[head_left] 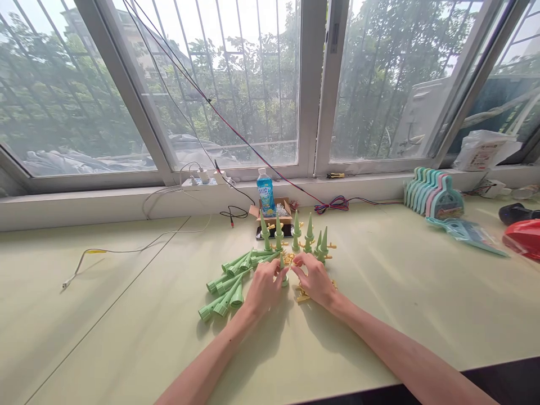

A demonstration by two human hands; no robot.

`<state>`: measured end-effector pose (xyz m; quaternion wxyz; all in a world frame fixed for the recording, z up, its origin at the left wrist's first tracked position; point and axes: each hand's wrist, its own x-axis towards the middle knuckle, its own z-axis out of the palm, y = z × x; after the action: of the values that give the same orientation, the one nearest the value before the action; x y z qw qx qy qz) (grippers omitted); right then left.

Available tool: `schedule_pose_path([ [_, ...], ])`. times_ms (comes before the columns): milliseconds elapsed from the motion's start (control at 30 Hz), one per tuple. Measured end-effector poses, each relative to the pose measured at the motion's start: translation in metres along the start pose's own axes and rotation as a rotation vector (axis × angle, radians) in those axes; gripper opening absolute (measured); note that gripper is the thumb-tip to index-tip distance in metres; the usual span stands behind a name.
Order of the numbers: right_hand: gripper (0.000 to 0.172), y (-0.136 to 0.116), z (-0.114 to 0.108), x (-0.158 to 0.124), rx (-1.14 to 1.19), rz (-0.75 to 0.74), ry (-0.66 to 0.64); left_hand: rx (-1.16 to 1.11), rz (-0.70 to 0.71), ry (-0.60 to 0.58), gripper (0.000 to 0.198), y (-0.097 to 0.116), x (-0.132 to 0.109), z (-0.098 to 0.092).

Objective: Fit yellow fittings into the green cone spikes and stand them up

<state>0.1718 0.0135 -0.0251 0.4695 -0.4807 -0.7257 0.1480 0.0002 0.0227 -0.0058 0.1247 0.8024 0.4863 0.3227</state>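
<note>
Green spike (pixel 284 275); bottle (pixel 265 192) label illegible

We see a pale green plastic cone spike (pixel 284 275) upright between our left hand (pixel 264 288) and right hand (pixel 316 281). Similar spikes stand just behind (pixel 309 232). Others lie heaped to the left (pixel 228 284), with small yellow plastic pegs (pixel 289 259) scattered around them.

The bottle (pixel 265 191) stands on the table (pixel 422 292) at the window sill, with a small box (pixel 283 209) just right of it and a power strip (pixel 202 178) on the sill to its left. Before the bottle stand the upright spikes (pixel 309 232), and before-left of it lies a pile of spikes (pixel 228 281). Well right of the bottle, a stack of holders (pixel 432 194) stands at the sill.
</note>
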Motion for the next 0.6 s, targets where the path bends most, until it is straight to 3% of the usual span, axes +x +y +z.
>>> schedule_pose_path([
  [300,0.007,-0.0037,-0.0026,0.0004,0.020,-0.023,0.031,0.006,0.091,0.009,0.019,0.0016,-0.0019,0.0007],
  [600,0.012,-0.0073,-0.0036,-0.0009,0.038,-0.041,0.052,-0.092,0.049,0.018,0.022,0.0020,-0.0028,0.0020],
])
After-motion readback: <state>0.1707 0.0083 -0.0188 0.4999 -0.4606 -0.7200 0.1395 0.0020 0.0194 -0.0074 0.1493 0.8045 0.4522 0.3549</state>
